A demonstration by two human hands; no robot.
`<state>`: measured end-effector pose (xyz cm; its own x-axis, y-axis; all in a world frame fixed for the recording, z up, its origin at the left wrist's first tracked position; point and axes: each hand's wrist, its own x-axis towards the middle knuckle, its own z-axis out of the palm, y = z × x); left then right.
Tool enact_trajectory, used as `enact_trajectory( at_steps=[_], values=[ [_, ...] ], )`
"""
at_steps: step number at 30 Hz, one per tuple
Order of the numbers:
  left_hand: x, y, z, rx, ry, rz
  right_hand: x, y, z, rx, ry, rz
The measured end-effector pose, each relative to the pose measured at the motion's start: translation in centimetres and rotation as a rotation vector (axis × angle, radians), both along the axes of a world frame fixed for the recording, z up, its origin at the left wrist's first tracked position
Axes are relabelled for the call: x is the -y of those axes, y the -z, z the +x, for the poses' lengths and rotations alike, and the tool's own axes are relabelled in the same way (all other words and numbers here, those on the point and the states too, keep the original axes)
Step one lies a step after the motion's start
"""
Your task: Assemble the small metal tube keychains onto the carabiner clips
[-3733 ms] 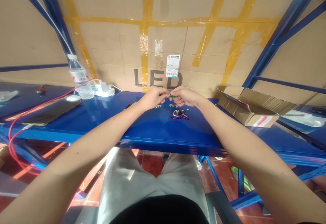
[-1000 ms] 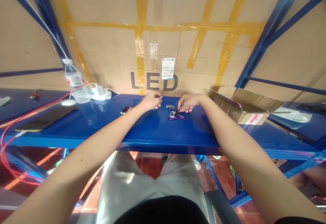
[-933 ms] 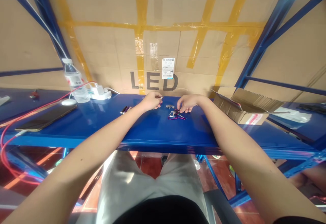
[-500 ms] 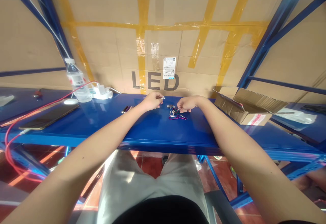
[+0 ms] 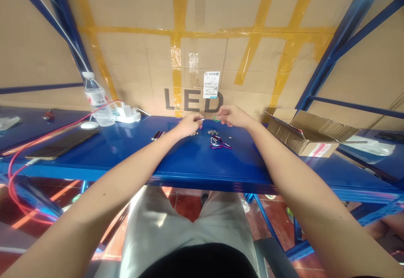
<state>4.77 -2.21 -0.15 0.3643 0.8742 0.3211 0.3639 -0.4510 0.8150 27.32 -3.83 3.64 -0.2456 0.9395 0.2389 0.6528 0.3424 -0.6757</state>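
My left hand (image 5: 188, 124) is pinched shut on a small silver ring (image 5: 202, 119), held just above the blue shelf (image 5: 189, 160). My right hand (image 5: 232, 116) is raised a little over the shelf and pinches a small green carabiner (image 5: 216, 119). The two hands face each other, fingertips a short gap apart. Below them lie a pile of coloured carabiners (image 5: 219, 143), purple and silver among them, and a few small silver rings (image 5: 212, 132).
An open cardboard box (image 5: 311, 137) sits at the right. At the left stand a water bottle (image 5: 96, 100), a white charger (image 5: 128, 113), a phone (image 5: 63, 143) and a red cable (image 5: 28, 143). A taped cardboard sheet marked LED (image 5: 192, 50) backs the shelf.
My right hand dipped to the carabiner pile, closed on a green carabiner and lifted it up toward my left hand, which has stayed pinched on the silver ring.
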Motion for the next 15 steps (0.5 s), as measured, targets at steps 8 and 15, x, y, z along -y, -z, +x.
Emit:
enact_trajectory(
  at_steps=[8, 15],
  values=[
    [0.0, 0.1, -0.1, -0.016, -0.014, 0.024, -0.3, 0.9, -1.4, 0.014, -0.015, 0.037],
    [-0.1, 0.4, -0.2, 0.011, 0.055, 0.102, 0.1, 0.7, -1.7, 0.163, -0.029, 0.113]
  ],
)
